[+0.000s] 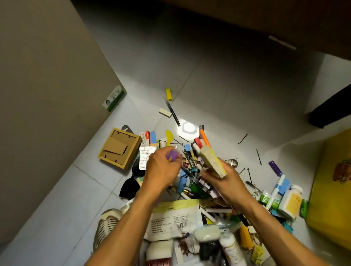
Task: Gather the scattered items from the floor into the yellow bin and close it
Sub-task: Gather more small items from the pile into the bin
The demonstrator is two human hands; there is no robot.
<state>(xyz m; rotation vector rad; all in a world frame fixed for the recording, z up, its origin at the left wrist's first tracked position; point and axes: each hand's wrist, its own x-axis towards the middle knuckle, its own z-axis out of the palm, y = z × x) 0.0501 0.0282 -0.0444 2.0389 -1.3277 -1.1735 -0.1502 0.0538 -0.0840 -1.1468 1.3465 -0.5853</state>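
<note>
Yellow-edged pale rectangular block [211,162] sits clamped in the fingers of the right hand [227,181], tilted above the floor clutter; the left hand [161,168], knuckles up, curls its fingers round a small purple object [172,154]. Yellow plastic bin [338,186] stands at the right, just beside the pile

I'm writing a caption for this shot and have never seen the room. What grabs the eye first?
First, the dense heap of scattered items spread over the pale tiled floor, from centre to bottom right. Above it, the left hand has a grip on something small and purple, while the right hand holds a pale, worn block. At the right edge sits the yellow bin.
</note>
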